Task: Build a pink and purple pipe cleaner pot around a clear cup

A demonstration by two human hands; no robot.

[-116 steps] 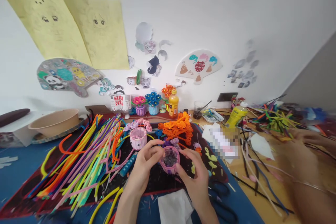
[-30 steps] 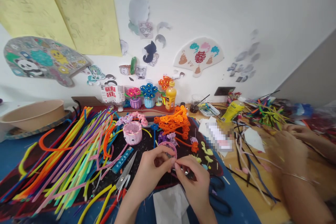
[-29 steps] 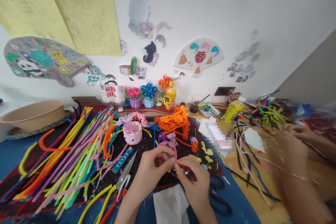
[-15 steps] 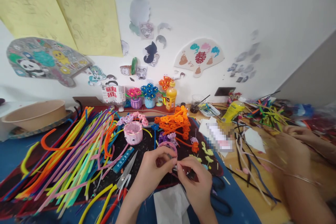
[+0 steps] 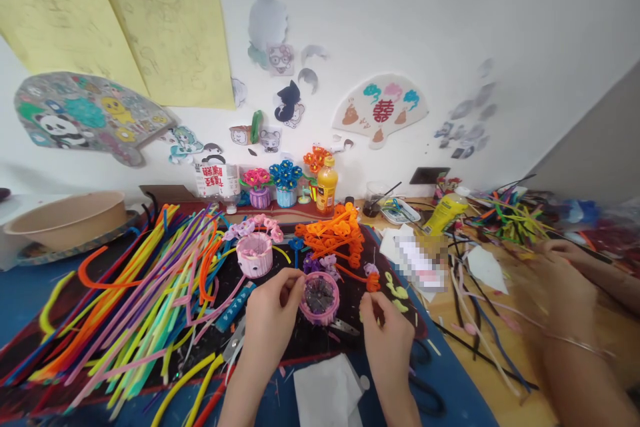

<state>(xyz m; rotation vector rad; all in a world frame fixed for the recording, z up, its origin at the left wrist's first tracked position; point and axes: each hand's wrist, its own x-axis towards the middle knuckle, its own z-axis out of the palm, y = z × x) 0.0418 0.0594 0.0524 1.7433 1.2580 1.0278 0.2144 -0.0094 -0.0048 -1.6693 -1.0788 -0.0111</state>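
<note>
On dark mat (image 5: 303, 341), between hands (image 5: 274, 312): pink pot (image 5: 320, 318), dark grey filling (image 5: 320, 295) inside.

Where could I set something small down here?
The blue surface looks bare at far left, between the beige basin and the bent yellow pipe cleaner, and at lower right, alongside the wooden table. The dark mat is crowded: pipe cleaners fill its left, orange flowers its back, and a pink pot sits between the left hand and right hand.

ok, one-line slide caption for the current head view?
Left hand and right hand either side of a round pink pot on a dark mat, colourful fuzzy sticks fanned out at left.
</note>
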